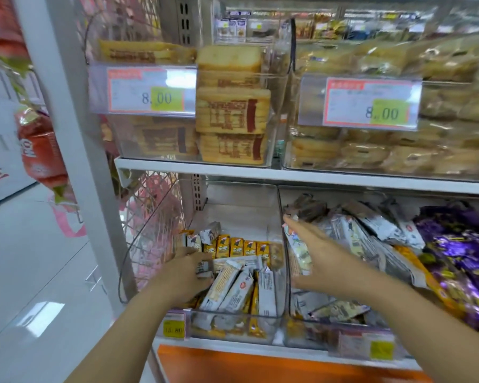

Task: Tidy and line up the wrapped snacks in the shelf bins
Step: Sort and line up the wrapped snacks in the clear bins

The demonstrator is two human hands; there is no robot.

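Two clear plastic bins sit side by side on the lower shelf. The left bin (241, 317) holds a back row of upright yellow snack bars (236, 247) and a loose heap of white-wrapped bars (234, 290) in front. My left hand (187, 275) reaches into this bin, fingers curled around a small grey-white wrapped snack (203, 268) at its left side. The right bin (310, 327) holds jumbled grey-white wrappers (362, 233). My right hand (315, 258) is inside it near the divider wall, fingers spread and pressing against a white wrapped snack (297, 250).
Purple-wrapped sweets (459, 252) and a yellow packet fill the right side of the right bin. The upper shelf carries clear bins of toast packs (233, 114) and round cakes (398, 156) with price tags. A white shelf post (75, 134) stands left, tiled floor beyond.
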